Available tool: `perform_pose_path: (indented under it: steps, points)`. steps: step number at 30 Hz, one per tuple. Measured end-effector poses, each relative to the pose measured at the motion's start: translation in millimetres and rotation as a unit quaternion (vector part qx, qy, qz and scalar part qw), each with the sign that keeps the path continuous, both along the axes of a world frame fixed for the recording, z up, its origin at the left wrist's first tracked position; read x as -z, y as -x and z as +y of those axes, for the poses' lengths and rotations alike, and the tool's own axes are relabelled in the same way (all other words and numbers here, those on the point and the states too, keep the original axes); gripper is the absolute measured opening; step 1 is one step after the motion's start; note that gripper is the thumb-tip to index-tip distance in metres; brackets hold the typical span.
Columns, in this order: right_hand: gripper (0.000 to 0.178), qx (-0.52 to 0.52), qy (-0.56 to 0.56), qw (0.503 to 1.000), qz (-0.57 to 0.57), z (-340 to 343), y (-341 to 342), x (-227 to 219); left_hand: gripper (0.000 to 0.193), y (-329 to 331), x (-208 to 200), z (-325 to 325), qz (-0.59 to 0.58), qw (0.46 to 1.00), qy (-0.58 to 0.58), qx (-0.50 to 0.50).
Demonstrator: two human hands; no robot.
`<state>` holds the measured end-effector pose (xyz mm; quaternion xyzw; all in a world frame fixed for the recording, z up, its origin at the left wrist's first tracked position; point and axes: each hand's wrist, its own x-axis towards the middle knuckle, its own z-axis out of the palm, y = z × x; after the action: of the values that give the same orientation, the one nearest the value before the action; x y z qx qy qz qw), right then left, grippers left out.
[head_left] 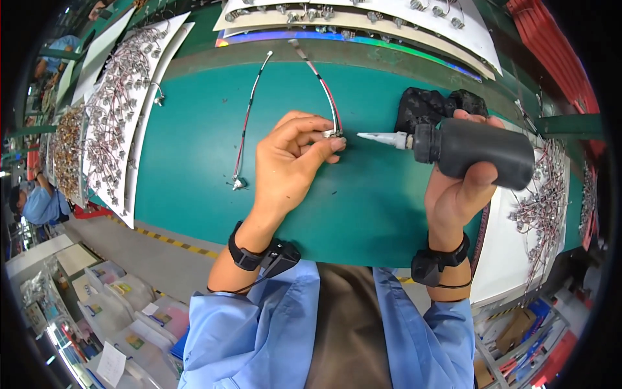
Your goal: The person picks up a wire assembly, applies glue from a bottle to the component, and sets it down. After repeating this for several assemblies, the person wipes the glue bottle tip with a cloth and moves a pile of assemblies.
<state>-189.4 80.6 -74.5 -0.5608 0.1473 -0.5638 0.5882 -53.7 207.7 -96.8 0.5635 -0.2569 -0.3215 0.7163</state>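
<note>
Between the thumb and fingers of my left hand (288,159) is a small metal component with wires (334,134); its red, black and white leads run up and away over the green mat. My right hand (457,188) grips a black squeeze bottle (486,152) lying sideways, its pale tapered nozzle (383,138) pointing left at the component. A short gap separates the nozzle tip from the part. Left of my left hand, a second wired component (239,183) lies on the green mat (194,136), its lead stretching toward the far edge.
White boards (144,129) heaped with wired components stand at the left, with another pile (541,207) at the right. A crumpled black bag or cloth (427,107) sits behind the bottle. Layered boards with small parts (363,32) line the far edge. Plastic bins (123,298) are at lower left.
</note>
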Motion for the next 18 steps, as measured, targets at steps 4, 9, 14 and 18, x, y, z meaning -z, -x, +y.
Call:
perform_pose_path:
  steps: [4,9,14,18]
  points:
    - [0.075,0.008,0.032,0.998,0.050,8.9,1.9,6.5,0.016,0.7,-2.9,-0.5,-0.007,1.000,0.001,0.004]
    - [0.078,0.016,0.042,0.997,0.069,10.9,0.3,7.4,0.016,1.2,-1.9,1.8,-0.013,1.000,0.009,0.009]
    - [0.078,0.021,0.048,0.995,0.079,11.0,0.2,7.5,0.016,1.7,-1.3,2.4,-0.021,1.000,0.016,0.011]
    - [0.077,0.021,0.052,0.995,0.079,11.2,0.8,7.8,0.017,1.3,-0.7,2.2,-0.029,0.999,0.023,0.015]
